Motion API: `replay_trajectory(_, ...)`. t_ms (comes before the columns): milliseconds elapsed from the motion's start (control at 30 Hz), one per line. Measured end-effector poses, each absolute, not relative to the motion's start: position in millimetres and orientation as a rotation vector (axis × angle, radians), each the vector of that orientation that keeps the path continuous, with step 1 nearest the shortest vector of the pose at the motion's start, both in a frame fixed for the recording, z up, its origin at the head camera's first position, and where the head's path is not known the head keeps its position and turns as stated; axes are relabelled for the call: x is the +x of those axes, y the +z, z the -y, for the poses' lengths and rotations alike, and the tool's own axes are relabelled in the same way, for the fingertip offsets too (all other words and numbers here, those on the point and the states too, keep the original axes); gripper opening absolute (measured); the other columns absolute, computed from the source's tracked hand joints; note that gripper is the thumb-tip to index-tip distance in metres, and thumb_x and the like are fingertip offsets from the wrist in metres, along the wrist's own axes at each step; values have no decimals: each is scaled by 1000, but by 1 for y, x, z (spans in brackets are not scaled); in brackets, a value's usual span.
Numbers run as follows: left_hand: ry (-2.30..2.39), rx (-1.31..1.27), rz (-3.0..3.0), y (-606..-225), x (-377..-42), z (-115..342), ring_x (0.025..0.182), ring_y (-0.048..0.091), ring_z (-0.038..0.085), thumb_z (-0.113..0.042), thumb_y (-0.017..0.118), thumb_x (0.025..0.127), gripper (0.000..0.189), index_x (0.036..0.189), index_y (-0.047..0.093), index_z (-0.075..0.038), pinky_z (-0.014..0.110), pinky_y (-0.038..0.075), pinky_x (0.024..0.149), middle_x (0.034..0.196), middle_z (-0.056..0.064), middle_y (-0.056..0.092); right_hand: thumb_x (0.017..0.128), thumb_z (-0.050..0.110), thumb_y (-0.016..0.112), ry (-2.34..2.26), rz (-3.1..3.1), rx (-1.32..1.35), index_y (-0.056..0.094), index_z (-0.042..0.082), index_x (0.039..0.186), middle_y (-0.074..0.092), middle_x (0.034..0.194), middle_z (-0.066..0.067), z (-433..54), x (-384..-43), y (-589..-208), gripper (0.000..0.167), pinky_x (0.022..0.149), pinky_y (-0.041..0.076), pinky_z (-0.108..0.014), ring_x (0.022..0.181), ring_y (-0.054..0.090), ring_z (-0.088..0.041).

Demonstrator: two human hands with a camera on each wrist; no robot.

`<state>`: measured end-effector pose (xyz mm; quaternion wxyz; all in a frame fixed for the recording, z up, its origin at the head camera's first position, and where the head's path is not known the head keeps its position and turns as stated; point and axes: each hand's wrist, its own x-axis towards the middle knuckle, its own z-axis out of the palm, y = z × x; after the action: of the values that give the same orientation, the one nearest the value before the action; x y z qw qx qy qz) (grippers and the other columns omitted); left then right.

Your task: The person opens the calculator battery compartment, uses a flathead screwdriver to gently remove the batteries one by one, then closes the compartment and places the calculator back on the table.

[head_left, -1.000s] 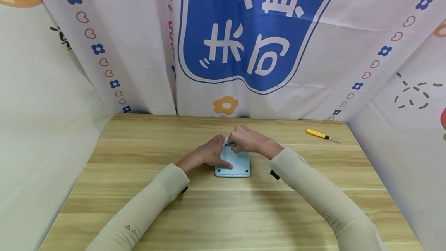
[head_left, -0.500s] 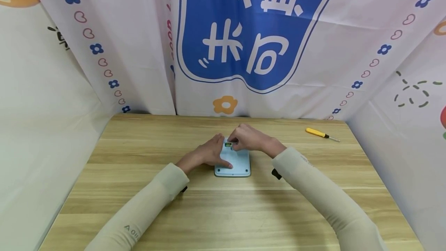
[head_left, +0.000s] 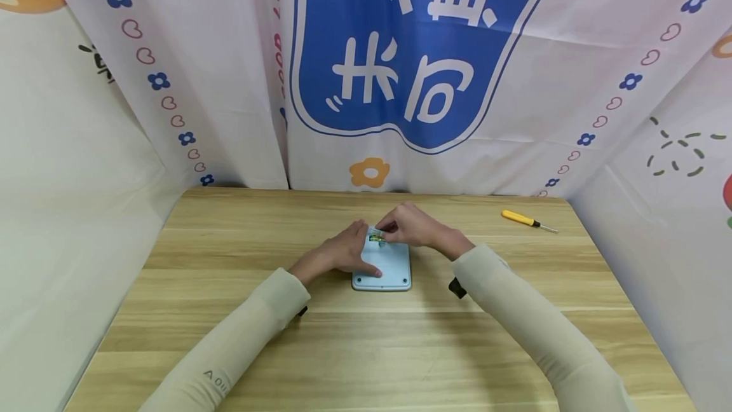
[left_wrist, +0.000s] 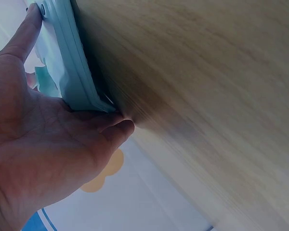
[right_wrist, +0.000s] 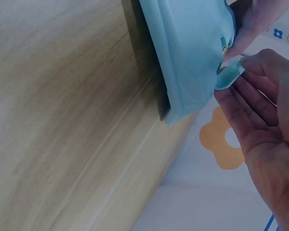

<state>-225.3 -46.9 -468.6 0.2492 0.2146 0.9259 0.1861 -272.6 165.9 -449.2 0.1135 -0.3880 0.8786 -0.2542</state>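
Observation:
A light-blue calculator [head_left: 393, 266] lies back side up on the table, its keys hidden and small dark screws at its near corners. My left hand [head_left: 345, 250] holds it along the left, thumb across the back. In the left wrist view, the fingers reach the far edge of the calculator [left_wrist: 70, 62]. Near that edge, a green-and-yellow battery [head_left: 376, 238] shows in an uncovered compartment. My right hand [head_left: 413, 226] pinches a small light-blue battery cover [right_wrist: 229, 76] between thumb and fingers, tilted up close by the compartment.
A screwdriver [head_left: 520, 217] with a yellow handle lies at the table's back right. The wooden table [head_left: 366, 348] ends at a printed cloth [head_left: 246, 113] behind, with white cloth at both sides.
My right hand has shifted slightly right and lifted the cover's edge, so more of the battery shows. My left hand and the calculator have stayed in place.

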Motion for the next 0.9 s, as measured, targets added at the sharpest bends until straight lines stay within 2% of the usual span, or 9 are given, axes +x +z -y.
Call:
replay_trajectory(200,513,581,-2513,-468,-225,47,164,10,34,-59,78,92,122,168,7,4,59,27,127,177,21,4,96,5,76,-857,-2559,-1045,80,1,117,81,110,-10,-170,-274,-453,22,78,62,-22,91,76,-11)
replay_trajectory(400,512,576,-2513,-468,-225,47,164,10,34,-58,79,91,121,167,7,4,57,26,128,177,21,5,96,5,77,-1022,-2586,-919,79,-1,118,79,114,-14,-173,-274,-457,23,83,63,-28,98,77,-19)
replay_trajectory(700,515,578,-2520,-470,-225,46,164,10,34,-58,78,91,121,167,8,5,56,25,129,177,22,5,97,11,78,-1270,-2588,-605,81,3,116,81,110,-11,-184,-277,-464,21,79,61,-28,92,74,-18)
replay_trajectory(900,503,591,-2529,-470,-225,47,164,9,33,-59,78,91,122,167,8,5,52,23,130,176,23,5,100,11,74,-1520,-2394,-320,77,1,125,79,115,-15,-192,-280,-466,27,95,61,-46,101,74,-23)
